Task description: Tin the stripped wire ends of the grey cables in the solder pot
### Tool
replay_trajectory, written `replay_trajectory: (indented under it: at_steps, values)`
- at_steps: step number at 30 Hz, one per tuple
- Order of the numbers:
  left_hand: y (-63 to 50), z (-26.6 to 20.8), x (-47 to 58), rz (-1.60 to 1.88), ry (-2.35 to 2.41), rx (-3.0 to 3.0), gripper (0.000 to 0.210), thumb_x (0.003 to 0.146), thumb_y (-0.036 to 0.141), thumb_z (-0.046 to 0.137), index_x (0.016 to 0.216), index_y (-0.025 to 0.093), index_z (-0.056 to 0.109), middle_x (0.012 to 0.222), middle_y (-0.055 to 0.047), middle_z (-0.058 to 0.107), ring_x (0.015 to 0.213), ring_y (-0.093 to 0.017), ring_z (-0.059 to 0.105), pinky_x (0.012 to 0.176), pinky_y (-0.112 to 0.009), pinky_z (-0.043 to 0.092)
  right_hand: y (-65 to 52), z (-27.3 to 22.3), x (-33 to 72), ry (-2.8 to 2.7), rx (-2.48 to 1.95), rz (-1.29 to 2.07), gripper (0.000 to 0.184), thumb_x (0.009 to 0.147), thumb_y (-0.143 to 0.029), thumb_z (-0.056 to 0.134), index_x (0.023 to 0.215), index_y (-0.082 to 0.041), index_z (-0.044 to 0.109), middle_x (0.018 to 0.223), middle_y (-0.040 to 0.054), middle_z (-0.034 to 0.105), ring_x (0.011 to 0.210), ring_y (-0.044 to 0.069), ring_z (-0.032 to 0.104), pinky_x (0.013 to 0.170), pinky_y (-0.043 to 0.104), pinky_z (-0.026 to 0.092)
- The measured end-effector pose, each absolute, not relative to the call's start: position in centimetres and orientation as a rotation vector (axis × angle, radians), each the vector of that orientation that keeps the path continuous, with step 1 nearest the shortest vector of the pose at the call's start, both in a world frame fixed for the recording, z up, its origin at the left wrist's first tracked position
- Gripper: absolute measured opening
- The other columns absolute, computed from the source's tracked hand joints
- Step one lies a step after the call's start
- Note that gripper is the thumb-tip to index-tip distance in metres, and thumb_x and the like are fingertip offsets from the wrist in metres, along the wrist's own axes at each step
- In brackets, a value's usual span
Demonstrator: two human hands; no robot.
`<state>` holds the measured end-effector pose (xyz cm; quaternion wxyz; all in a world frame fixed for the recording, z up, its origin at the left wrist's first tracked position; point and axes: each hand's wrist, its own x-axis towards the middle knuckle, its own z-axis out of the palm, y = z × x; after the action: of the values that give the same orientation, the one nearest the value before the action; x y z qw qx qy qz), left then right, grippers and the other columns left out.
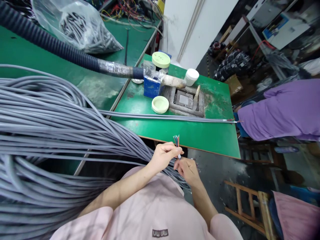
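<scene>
Between my two hands is the stripped end of a grey cable (179, 156), its several thin coloured wires (176, 140) fanning upward. My left hand (165, 154) pinches these wires between thumb and fingers. Just below it, my right hand (187, 169) is closed around the cable, its fingers partly hidden. A large bundle of grey cables (100, 133) comes in from the left and passes under my forearms. A few grey cables (170, 117) lie straight across the green table, their stripped ends at its right side.
On the green table (215, 140) stand a pale green lid (160, 104), a white jar (191, 76), a blue box (152, 87) and a square solder pot (185, 99). A black corrugated hose (75, 55) crosses above. A bag of grey pieces (85, 30) lies behind. A person in purple (282, 110) is at right.
</scene>
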<state>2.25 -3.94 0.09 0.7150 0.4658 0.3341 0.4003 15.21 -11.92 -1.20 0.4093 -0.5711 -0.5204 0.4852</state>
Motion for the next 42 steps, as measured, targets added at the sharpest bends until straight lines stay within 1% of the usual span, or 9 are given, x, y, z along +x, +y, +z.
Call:
replay_trajectory:
  at_steps: [5,13,17,20,24,27,29,35,42]
  values:
    - [-4.0,0.1,2.4,0.883,0.729,1.015,0.033,0.074,0.041,0.068,0.052,0.016,0.068,0.063,-0.004,0.064,0.063,-0.013,0.058,0.062,-0.025,0.044,-12.0,-1.1,15.1,-1.312,-1.434,1.218,0.051,0.093,-0.05,0.037,0.061,-0.016,0.058,0.039,-0.0055,0.038,0.037,0.006,0.029,0.043,0.022,0.025]
    - [-4.1,0.1,2.5,0.886,0.765,1.07,0.033,0.072,0.042,0.07,0.051,0.017,0.067,0.055,0.0,0.054,0.057,-0.011,0.051,0.057,-0.024,0.039,-12.1,-1.6,15.3,-1.332,-1.408,1.225,0.049,0.093,-0.048,0.036,0.064,-0.017,0.06,0.039,-0.0057,0.039,0.036,0.007,0.03,0.042,0.022,0.026]
    - [-4.2,0.3,2.5,0.886,0.768,1.138,0.034,0.075,0.038,0.067,0.049,0.017,0.063,0.053,0.001,0.051,0.055,-0.009,0.047,0.056,-0.024,0.037,-11.7,-0.7,15.4,-1.401,-1.481,1.027,0.037,0.09,-0.042,0.044,0.067,-0.017,0.06,0.047,-0.0038,0.047,0.043,0.008,0.039,0.046,0.023,0.03]
    - [-4.1,0.7,2.6,0.894,0.777,1.163,0.031,0.076,0.035,0.067,0.052,0.016,0.064,0.055,0.001,0.053,0.056,-0.009,0.048,0.057,-0.024,0.038,-11.5,-0.1,15.5,-1.359,-1.531,0.907,0.028,0.086,-0.04,0.052,0.069,-0.018,0.059,0.049,-0.0048,0.046,0.045,0.008,0.039,0.047,0.023,0.03]
    - [-4.0,0.9,2.8,0.859,0.748,1.095,0.031,0.073,0.037,0.069,0.052,0.015,0.063,0.058,0.0,0.056,0.058,-0.01,0.051,0.06,-0.025,0.04,-11.3,-0.8,15.6,-1.14,-1.371,1.134,0.034,0.088,-0.045,0.049,0.07,-0.018,0.057,0.041,-0.0076,0.038,0.037,0.007,0.03,0.042,0.023,0.025]
    - [-3.7,1.0,2.9,0.843,0.707,0.943,0.027,0.066,0.041,0.074,0.061,0.015,0.067,0.071,-0.003,0.064,0.066,-0.012,0.056,0.065,-0.026,0.043,-11.2,-1.5,15.6,-0.923,-1.174,1.333,0.036,0.087,-0.049,0.051,0.068,-0.019,0.055,0.035,-0.0098,0.031,0.032,0.006,0.023,0.039,0.022,0.022]
    - [-3.6,1.1,2.9,0.839,0.697,0.867,0.03,0.064,0.044,0.075,0.066,0.015,0.069,0.073,-0.003,0.066,0.066,-0.013,0.057,0.066,-0.026,0.044,-11.1,-1.6,15.5,-0.83,-1.104,1.408,0.037,0.084,-0.051,0.055,0.066,-0.019,0.054,0.034,-0.0108,0.028,0.031,0.005,0.022,0.037,0.021,0.021]
    - [-3.2,1.2,2.9,0.881,0.726,0.78,0.03,0.066,0.044,0.074,0.059,0.015,0.067,0.064,-0.002,0.065,0.063,-0.012,0.056,0.064,-0.024,0.046,-10.9,-1.1,15.0,-0.745,-1.096,1.491,0.042,0.078,-0.056,0.06,0.061,-0.018,0.053,0.033,-0.0115,0.025,0.03,0.004,0.019,0.037,0.021,0.02]
    - [-3.2,0.8,2.9,0.93,0.761,0.718,0.027,0.065,0.041,0.075,0.063,0.015,0.068,0.063,-0.002,0.067,0.058,-0.01,0.054,0.06,-0.023,0.044,-10.9,-1.2,14.8,-0.732,-1.115,1.482,0.041,0.077,-0.055,0.062,0.061,-0.019,0.054,0.032,-0.011,0.028,0.03,0.005,0.021,0.037,0.021,0.021]
